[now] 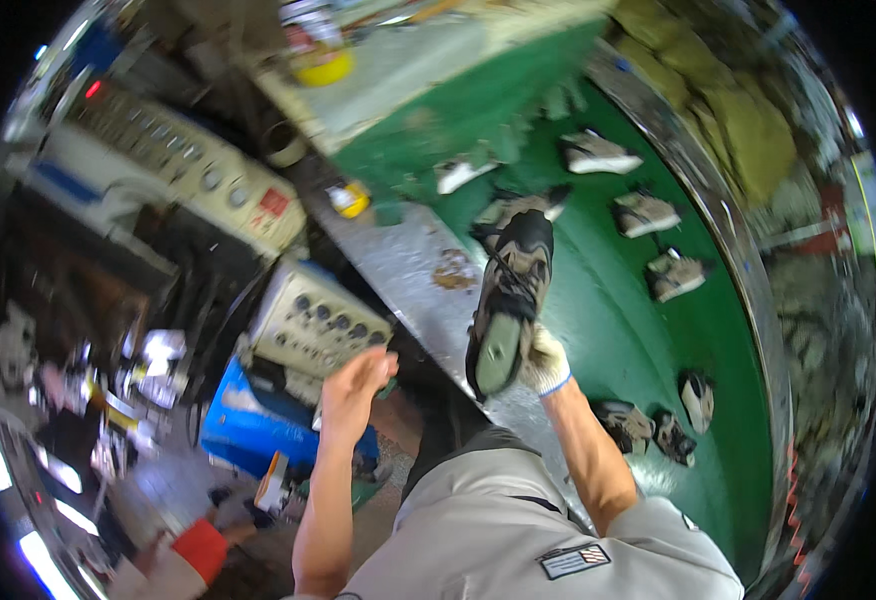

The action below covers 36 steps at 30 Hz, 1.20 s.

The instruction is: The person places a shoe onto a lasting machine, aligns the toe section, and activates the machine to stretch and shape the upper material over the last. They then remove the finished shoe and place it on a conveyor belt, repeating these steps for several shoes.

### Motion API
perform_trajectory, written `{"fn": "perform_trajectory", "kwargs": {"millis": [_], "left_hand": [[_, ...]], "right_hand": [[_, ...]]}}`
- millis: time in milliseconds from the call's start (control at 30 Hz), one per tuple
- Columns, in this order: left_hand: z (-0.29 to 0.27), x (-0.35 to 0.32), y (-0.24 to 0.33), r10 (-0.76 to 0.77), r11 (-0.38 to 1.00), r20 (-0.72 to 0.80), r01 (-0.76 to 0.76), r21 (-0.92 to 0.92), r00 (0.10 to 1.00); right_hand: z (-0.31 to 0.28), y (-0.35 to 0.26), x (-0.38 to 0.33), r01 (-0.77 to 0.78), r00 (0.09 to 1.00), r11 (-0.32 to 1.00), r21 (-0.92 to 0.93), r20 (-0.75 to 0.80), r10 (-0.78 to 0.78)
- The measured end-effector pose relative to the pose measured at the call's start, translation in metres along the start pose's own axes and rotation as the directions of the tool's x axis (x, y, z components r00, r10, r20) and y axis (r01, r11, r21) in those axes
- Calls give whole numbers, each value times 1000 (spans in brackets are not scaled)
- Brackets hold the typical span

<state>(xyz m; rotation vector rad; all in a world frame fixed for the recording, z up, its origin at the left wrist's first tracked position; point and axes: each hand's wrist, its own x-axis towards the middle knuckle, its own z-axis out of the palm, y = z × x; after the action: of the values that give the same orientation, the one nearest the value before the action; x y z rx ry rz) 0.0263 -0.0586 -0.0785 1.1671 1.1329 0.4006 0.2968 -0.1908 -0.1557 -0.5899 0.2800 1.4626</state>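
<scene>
My right hand [546,362], in a white work glove, grips a tan and black shoe [511,295] by its heel, sole side partly turned toward me. The shoe hangs over the metal edge [428,270] beside a green conveyor belt [608,330]. My bare left hand [356,380] is raised to the left of the shoe with fingers together and slightly curled, holding nothing. It hovers in front of a beige control panel [320,322].
Several tan shoes [644,213] lie spaced along the green belt, with more near my right elbow [648,428]. A second beige control box [188,165] stands far left, a yellow tape roll [323,68] on the back bench, a blue bin [248,420] below.
</scene>
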Motion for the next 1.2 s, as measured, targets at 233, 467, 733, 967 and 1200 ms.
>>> {"fn": "perform_trajectory", "kwargs": {"millis": [233, 467, 733, 967, 1200], "left_hand": [[-110, -17, 66, 128, 963, -74, -142, -228, 989], [-240, -95, 14, -51, 898, -535, -195, -394, 844], [-304, -117, -17, -43, 758, -804, -505, -413, 593], [-338, -120, -17, 12, 671, -866, -646, -364, 500], [-333, -97, -52, -47, 564, -736, -590, -577, 675]], "right_hand": [[107, 139, 48, -349, 927, 934, -77, 117, 356], [238, 252, 41, -248, 852, 771, -587, 247, 462], [292, 343, 71, -147, 876, 689, -710, 229, 423], [314, 395, 91, -171, 864, 753, -635, 270, 424], [292, 439, 122, -133, 925, 791, -598, 212, 316]]}}
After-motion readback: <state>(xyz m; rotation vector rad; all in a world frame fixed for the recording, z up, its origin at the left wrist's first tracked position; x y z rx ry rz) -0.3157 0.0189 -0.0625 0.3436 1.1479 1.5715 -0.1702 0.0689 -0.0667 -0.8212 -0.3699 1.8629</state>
